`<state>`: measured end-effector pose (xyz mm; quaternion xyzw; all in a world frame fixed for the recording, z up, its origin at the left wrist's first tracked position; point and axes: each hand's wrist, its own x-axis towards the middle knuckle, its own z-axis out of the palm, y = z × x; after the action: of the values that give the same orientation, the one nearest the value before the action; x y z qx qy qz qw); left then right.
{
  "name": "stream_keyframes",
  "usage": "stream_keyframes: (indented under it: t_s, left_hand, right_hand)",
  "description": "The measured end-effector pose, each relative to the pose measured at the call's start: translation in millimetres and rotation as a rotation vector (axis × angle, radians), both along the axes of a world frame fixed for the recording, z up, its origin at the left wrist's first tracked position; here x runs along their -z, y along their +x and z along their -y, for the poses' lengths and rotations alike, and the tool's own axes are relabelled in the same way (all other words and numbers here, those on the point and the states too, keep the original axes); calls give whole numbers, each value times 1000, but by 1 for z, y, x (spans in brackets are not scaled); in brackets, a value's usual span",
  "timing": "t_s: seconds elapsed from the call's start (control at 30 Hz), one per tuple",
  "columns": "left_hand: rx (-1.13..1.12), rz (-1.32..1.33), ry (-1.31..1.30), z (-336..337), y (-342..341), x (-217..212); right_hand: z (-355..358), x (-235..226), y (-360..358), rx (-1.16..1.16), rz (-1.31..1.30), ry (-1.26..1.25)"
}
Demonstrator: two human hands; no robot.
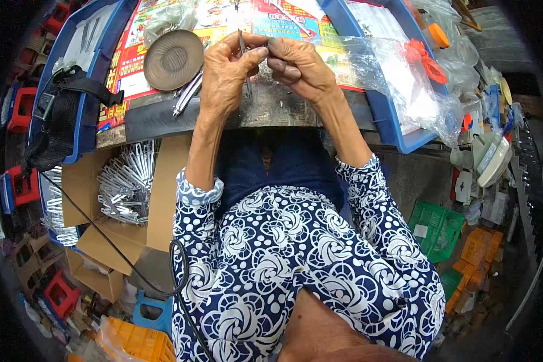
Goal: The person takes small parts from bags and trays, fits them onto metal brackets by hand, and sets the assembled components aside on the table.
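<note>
Pinching a thin grey metal pin (pixel 242 45) upright between thumb and curled fingers, the left hand (pixel 228 72) is closed tight around it above the dark worn edge of the workbench (pixel 163 117). The right hand (pixel 297 66) meets the pin from the other side, fingers bent inward and its fingertips touching the left hand's; whether it grips the pin too cannot be told. Just left of the pin lies a round brown shallow metal dish (pixel 173 59), with a pair of silvery metal tongs (pixel 187 93) below it. Right of the pin spreads a crumpled clear plastic bag (pixel 398 72). Well below and left of the pin, a brown cardboard box (pixel 127 187) holds a heap of silvery metal clips (pixel 127 181).
</note>
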<state>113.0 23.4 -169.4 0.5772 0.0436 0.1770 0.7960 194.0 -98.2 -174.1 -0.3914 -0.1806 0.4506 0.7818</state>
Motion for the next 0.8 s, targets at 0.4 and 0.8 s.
stream_keyframes:
  t_s: [0.4, 0.8]
  left_hand:
    - [-199, 5, 194, 6, -14, -6]
    - [-321, -33, -123, -1, -43, -13]
  right_hand:
    - [-2, -4, -7, -29, 57, -86]
    - [-24, -20, -30, -25, 206, -138]
